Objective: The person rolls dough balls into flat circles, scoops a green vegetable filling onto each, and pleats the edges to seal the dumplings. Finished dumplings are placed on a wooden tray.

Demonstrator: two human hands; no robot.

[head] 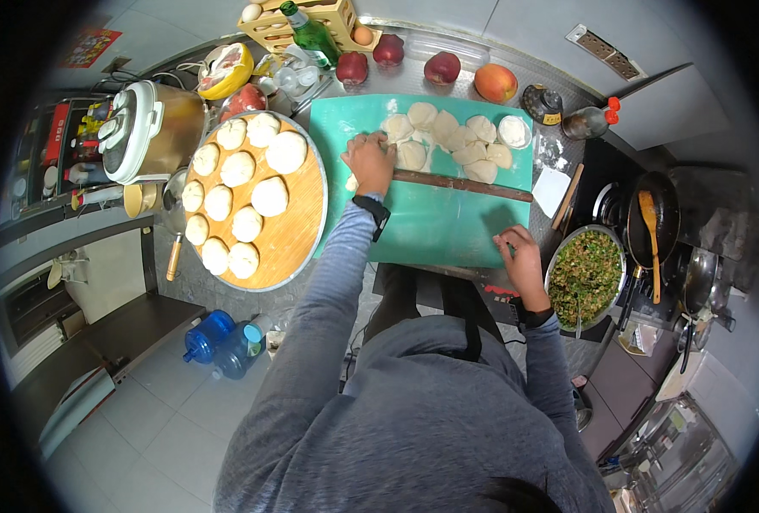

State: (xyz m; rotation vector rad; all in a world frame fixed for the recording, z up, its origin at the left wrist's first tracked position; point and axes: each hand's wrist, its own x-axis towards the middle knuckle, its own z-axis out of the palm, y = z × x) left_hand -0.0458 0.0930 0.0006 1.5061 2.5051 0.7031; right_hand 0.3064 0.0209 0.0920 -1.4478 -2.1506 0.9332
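On a green mat lie several flattened dough pieces and a small bowl of flour. My left hand reaches over the mat's left part, its fingers at the dough pieces beside the left end of a dark wooden rolling pin; whether it grips anything is hidden. A bit of dough shows left of that hand. Over the mat's lower right edge is my right hand, thumb and fingertips close together; I cannot tell if something small is between them. Filled buns rest on a round wooden board at the left.
A bowl of chopped filling stands at the right, near a frying pan with a wooden spatula. Apples, a green bottle and a black bowl line the back. A rice cooker stands left.
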